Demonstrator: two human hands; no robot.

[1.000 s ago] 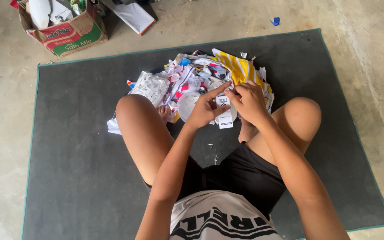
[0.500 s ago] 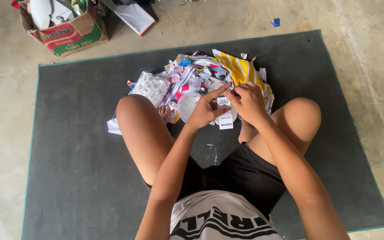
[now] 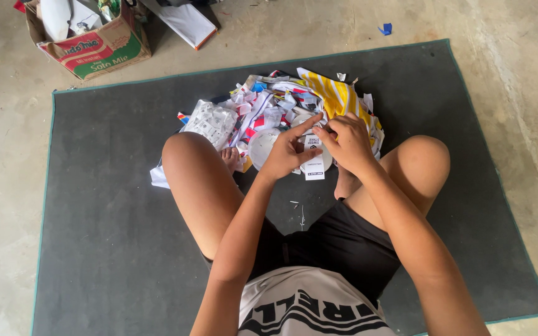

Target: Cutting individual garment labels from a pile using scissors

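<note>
White paper label (image 3: 313,160) pinched between left hand (image 3: 286,154) and right hand (image 3: 349,144) fingers above scrap pile (image 3: 263,112).

Bare arms and legs, black shorts (image 3: 337,242), grey shirt (image 3: 306,305) with bold black lettering

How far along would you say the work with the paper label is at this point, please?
Done: a heap of torn paper scraps already lies on the grey mat. In hand: the left hand and right hand pinch a small white printed label between them; it hangs in one piece. Left: a cardboard box beyond the mat holds more paper and packaging.
</note>
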